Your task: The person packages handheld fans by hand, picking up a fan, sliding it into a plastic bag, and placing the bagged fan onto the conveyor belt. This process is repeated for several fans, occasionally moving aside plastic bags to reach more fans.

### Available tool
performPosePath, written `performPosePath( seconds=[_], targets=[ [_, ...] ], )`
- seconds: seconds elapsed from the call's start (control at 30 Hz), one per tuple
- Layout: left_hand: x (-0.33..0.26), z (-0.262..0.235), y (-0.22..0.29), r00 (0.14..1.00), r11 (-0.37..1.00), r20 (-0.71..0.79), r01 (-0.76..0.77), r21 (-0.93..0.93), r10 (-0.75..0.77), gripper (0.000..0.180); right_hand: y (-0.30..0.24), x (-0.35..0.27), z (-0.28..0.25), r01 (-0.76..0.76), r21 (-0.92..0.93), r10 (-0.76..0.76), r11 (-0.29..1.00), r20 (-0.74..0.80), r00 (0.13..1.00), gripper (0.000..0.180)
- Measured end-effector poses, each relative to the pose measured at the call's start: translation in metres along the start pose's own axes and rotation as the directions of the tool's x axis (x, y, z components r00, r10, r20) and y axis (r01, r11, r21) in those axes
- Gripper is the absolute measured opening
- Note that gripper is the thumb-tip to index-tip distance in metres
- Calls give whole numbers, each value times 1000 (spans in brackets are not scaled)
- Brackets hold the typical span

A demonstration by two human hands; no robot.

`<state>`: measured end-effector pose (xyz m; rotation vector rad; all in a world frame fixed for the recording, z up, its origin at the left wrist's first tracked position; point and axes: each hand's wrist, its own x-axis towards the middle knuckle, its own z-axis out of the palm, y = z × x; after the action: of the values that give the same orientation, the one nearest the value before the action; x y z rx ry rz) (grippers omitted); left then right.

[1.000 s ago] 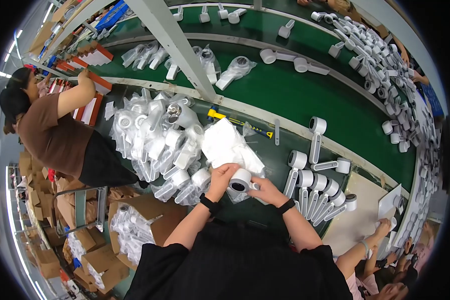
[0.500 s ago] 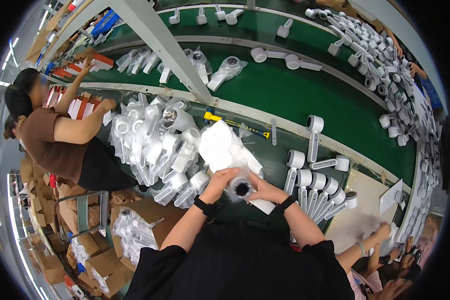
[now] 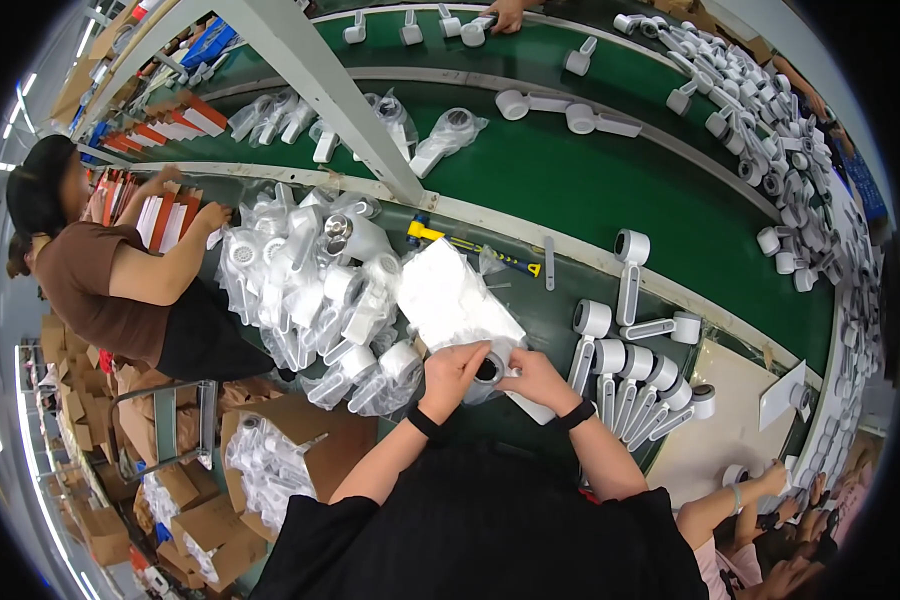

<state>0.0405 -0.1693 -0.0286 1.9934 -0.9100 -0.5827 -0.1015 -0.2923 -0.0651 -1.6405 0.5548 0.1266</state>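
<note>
Between my hands is a white handheld appliance [image 3: 485,388] with a round head and a dark opening, inside a clear plastic bag. My left hand [image 3: 454,380] is closed on its left side, thumb and fingers pinching near the rim. My right hand [image 3: 538,384] pinches the bag at the right side of the head. The handle is mostly hidden. Just beyond my hands lies a stack of flat white plastic bags [image 3: 450,295]. To the left is a heap of bagged appliances [image 3: 305,270]; to the right, unbagged appliances [image 3: 635,375] stand in a row.
A yellow-and-black hammer [image 3: 470,248] lies behind the bags, beside a small grey strip [image 3: 549,262]. A white post [image 3: 315,90] rises ahead at the green conveyor [image 3: 590,185]. One co-worker [image 3: 120,250] sits left; another's arm [image 3: 720,505] reaches in at right. An open carton [image 3: 335,455] stands lower left.
My left hand has shifted from cupping the appliance to pinching near its rim, and the head has tilted. The left co-worker's raised hand has lowered. A hand has appeared at the far conveyor.
</note>
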Motion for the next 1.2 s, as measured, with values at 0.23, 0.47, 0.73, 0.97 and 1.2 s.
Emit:
performPosePath(
  seconds=[0.23,0.47,0.73,0.97,1.2],
  targets=[
    [0,8,38,905,883,243,-405,238,350,14,-12,8,-10,-122,187,120,975,23,993,27],
    [-1,17,45,955,895,244,250,-368,-167,23,-11,-19,-41,-360,852,88,380,354,931,56],
    [37,27,53,945,936,28,-327,128,327,17,-22,3,-25,-109,470,224,876,-195,955,35],
    [99,53,49,939,930,90,-343,131,333,13,-36,32,-42,-122,-350,-34,929,-410,912,30],
    [148,58,53,870,853,108,-493,171,481,23,-34,94,-110,4,672,354,740,-395,848,16]
  ],
)
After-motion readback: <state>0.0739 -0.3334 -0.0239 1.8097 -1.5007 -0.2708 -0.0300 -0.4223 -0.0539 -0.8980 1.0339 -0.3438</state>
